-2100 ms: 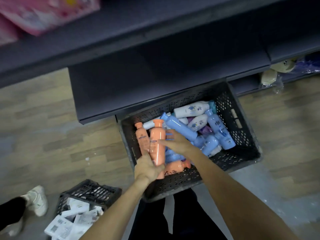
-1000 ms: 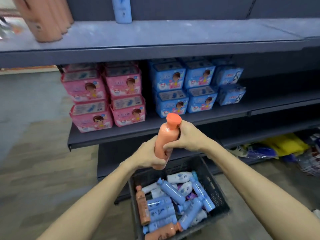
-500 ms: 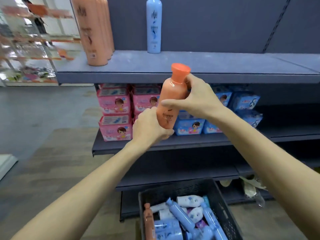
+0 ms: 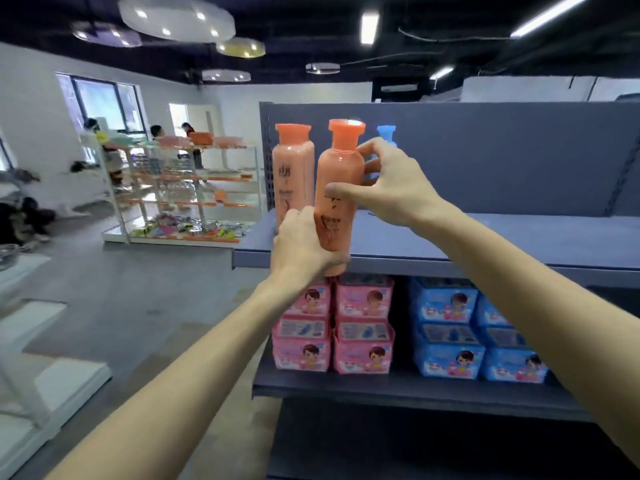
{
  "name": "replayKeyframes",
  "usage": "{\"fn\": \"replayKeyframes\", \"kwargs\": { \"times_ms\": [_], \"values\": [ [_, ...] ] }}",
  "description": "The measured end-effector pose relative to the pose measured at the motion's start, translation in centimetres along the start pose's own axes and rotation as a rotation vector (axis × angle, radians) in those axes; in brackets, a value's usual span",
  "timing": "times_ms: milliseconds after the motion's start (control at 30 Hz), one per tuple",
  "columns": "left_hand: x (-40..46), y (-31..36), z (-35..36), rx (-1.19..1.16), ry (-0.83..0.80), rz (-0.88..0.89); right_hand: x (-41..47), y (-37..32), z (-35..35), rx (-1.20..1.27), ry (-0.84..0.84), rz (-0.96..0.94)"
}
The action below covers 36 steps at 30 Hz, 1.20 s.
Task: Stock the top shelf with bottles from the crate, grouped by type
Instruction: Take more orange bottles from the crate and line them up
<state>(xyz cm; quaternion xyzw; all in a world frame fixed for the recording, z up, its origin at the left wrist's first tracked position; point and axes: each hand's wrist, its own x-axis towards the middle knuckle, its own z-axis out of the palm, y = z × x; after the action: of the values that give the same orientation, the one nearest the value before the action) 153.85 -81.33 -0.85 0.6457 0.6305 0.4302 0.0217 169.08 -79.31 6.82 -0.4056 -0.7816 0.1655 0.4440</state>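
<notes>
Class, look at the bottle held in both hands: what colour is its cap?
Orange, like the bottle itself; the cap shows clearly in the head view.

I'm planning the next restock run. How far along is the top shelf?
Early. Done: orange plastic bottles stand at the left end of the grey metal top shelf, and a blue bottle stands behind the hands. In hand: the left hand and right hand grip another orange bottle at the shelf edge. Left: most of the shelf is bare.
</notes>
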Motion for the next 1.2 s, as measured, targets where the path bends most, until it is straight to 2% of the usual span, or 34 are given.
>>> {"fn": "replayKeyframes", "kwargs": {
  "times_ms": [133,333,500,767,1000,1200],
  "values": [
    [2.0,-1.7,-1.5,0.018,0.047,-0.052,3.3,-1.4,2.7,-0.034,0.002,-0.014],
    [3.8,-3.9,-3.5,0.05,0.023,-0.094,7.2,-2.2,5.8,-0.089,-0.043,0.027],
    [5.1,-3.8,-3.1,-0.003,0.052,-0.077,9.0,-2.4,5.3,-0.131,-0.046,0.025],
    [6.0,-1.5,2.0,0.032,0.03,-0.036,10.3,1.8,3.0,-0.186,-0.04,0.086],
    [10.2,-0.6,6.4,0.093,-0.028,-0.082,13.3,6.8,3.1,-0.166,-0.024,0.168],
    [14.9,-1.2,10.4,0.181,-0.014,-0.145,17.9,9.9,4.3,-0.216,-0.08,0.148]
  ]
}}
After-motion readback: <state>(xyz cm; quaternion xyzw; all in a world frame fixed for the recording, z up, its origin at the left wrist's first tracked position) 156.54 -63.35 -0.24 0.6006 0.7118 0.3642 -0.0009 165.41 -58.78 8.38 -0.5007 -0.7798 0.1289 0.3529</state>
